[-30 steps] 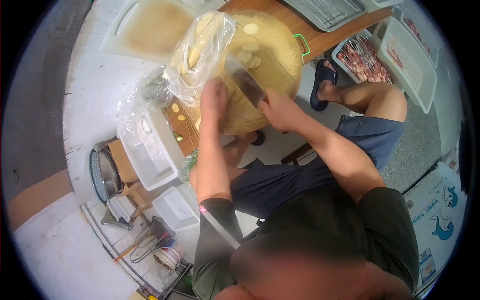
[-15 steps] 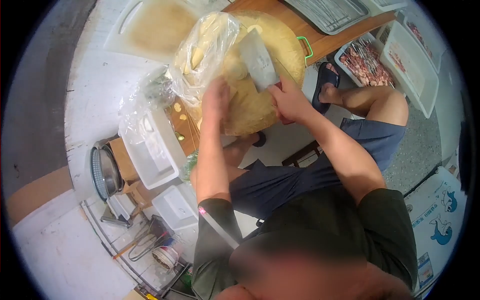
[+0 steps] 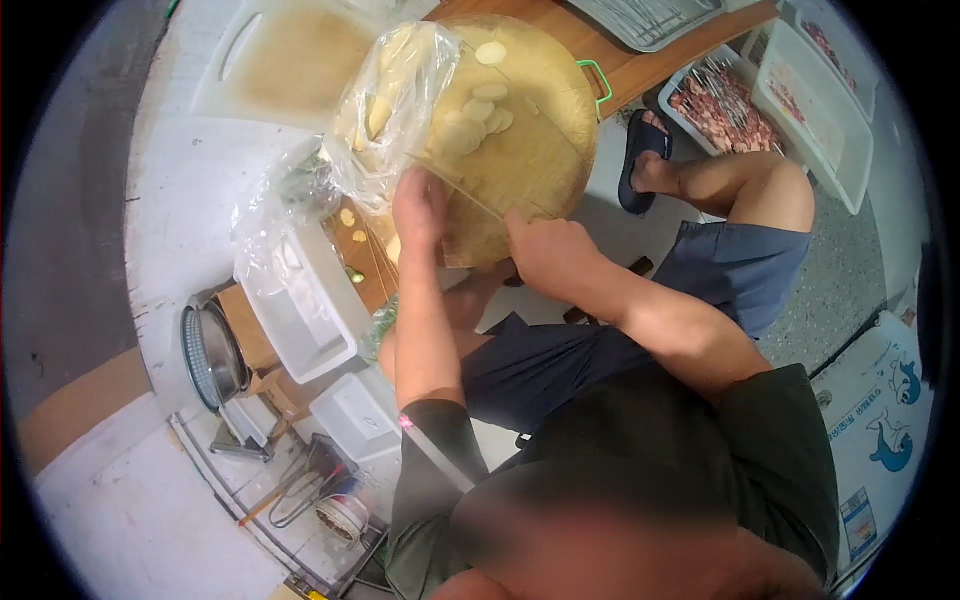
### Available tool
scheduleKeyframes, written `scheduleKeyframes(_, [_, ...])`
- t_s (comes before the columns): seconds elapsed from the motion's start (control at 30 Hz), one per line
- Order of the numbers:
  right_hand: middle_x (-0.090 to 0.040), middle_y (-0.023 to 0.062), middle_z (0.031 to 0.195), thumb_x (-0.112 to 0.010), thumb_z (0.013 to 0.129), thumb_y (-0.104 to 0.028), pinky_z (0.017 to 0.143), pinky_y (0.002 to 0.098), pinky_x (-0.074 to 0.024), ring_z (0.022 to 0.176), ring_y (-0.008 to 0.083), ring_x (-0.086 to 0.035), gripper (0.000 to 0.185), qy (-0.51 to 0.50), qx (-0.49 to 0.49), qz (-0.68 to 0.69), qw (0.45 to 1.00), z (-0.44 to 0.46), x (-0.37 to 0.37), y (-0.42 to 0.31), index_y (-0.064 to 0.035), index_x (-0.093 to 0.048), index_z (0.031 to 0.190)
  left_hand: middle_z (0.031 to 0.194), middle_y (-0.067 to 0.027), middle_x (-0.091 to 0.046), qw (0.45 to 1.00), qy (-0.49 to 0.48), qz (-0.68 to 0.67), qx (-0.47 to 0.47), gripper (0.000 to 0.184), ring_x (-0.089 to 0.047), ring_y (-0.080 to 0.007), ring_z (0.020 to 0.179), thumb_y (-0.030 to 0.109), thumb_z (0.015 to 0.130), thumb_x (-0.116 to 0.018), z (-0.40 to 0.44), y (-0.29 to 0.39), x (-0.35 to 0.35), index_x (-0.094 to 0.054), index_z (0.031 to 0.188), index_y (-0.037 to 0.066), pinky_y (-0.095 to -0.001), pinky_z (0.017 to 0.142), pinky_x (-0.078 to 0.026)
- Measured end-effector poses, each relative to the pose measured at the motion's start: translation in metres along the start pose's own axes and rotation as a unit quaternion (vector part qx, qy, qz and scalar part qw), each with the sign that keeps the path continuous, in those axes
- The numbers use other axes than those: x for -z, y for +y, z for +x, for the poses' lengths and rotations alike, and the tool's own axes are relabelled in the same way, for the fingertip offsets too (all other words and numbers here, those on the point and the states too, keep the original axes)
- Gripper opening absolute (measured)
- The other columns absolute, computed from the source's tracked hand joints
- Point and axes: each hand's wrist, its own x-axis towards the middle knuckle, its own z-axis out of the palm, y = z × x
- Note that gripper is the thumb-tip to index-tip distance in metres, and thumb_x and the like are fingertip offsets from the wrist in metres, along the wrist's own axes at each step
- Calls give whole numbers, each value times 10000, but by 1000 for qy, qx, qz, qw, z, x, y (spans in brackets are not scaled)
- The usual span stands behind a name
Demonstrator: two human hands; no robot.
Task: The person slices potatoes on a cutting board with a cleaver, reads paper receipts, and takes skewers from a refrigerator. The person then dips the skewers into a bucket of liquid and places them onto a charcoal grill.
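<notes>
My right hand (image 3: 555, 255) is closed around the handle of a cleaver (image 3: 458, 188), whose blade shows nearly edge-on as a thin line over the round wooden chopping board (image 3: 550, 110). The blade's far end reaches close to my left hand (image 3: 418, 208), at the board's near left side. My left fingers are curled; whatever they hold is hidden. Pale round slices, which look like potato, lie in a loose pile (image 3: 460, 133), with a single slice (image 3: 490, 53) near the far edge. A clear plastic bag (image 3: 400, 90) with pale peeled pieces rests on the board's left.
A stained white cutting board (image 3: 225, 85) lies at the back left. White bins (image 3: 335, 355) stand on the left. To the right are a metal tray of skewers (image 3: 650, 45), a tub of skewered meat (image 3: 725, 110) and my sandalled foot (image 3: 650, 160). A green handle (image 3: 603, 80) juts from the chopping board.
The cleaver has swung from broadside over the board to edge-on beside my left hand. My right hand moved down and left; the pile of slices is uncovered.
</notes>
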Motion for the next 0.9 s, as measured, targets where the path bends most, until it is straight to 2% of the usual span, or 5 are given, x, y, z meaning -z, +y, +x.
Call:
scheduleKeyframes(0.17, [-650,222,715,-583,809,-80,599,455,-530,702,383,-672,216,-16,0,15,1000,0,10,-8,17,-467,963,930,-176,-607,1000,-4,1,29,150,-583,-379,876,37,812,-590,0,2,-1,-635,956,35,-413,760,-476])
scheduleKeyframes(0.37, [-660,226,743,-585,783,-45,622,456,-531,720,386,-674,248,-45,-9,28,999,4,17,-12,32,-469,988,922,-178,-611,999,-29,7,31,174,-589,-386,877,49,817,-597,1,2,1,-631,988,37,-418,757,-480])
scheduleKeyframes(0.67, [-661,250,788,-645,771,-75,644,453,-536,771,383,-678,315,-112,-40,39,992,15,25,-16,42,-469,1005,1008,-173,-633,997,-44,4,68,226,-595,-379,945,62,827,-597,1,4,0,-638,1048,48,-408,820,-480])
scheduleKeyframes(0.77, [-673,238,822,-566,823,-73,680,456,-534,784,383,-680,219,-86,-30,41,995,17,19,-15,37,-481,992,1021,-171,-636,997,-41,4,69,236,-594,-378,959,54,823,-597,0,4,0,-641,1054,53,-408,833,-478])
scheduleKeyframes(0.9, [-670,240,821,-571,822,-80,674,454,-536,795,386,-678,232,-80,-33,31,996,20,11,-11,40,-482,999,1034,-177,-633,997,-52,7,65,240,-595,-377,963,42,817,-595,1,0,-1,-645,1052,50,-411,833,-478])
